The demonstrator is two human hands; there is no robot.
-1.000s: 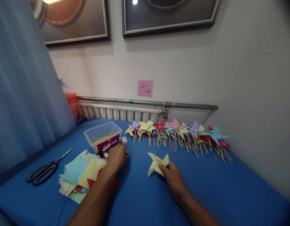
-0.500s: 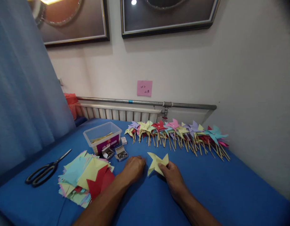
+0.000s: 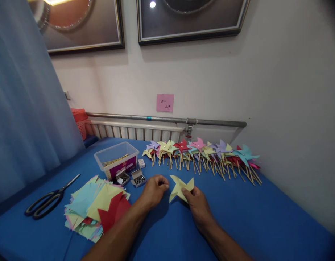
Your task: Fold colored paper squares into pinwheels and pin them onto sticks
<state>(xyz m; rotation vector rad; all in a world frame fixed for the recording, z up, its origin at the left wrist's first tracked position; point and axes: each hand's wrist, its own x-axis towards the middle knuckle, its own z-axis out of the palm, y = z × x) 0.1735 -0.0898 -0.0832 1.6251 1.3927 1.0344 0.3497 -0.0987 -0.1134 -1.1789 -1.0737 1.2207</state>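
My right hand (image 3: pixel 197 205) pinches the lower right corner of a yellow folded paper pinwheel (image 3: pixel 180 187) that rests on the blue table (image 3: pixel 265 221). My left hand (image 3: pixel 154 189) lies just left of the pinwheel with its fingertips pinched together; anything between them is too small to see. Two small open boxes of pins (image 3: pixel 138 178) sit just left of that hand.
A stack of coloured paper squares (image 3: pixel 96 206) lies at the left, with black scissors (image 3: pixel 48 200) beyond it. A clear plastic tub (image 3: pixel 115 157) stands behind the pin boxes. A row of finished pinwheels on sticks (image 3: pixel 205 156) runs along the wall by the radiator.
My left hand has come away from the pin boxes and moved right, up to the yellow pinwheel. My right hand and the pinwheel have stayed almost still.
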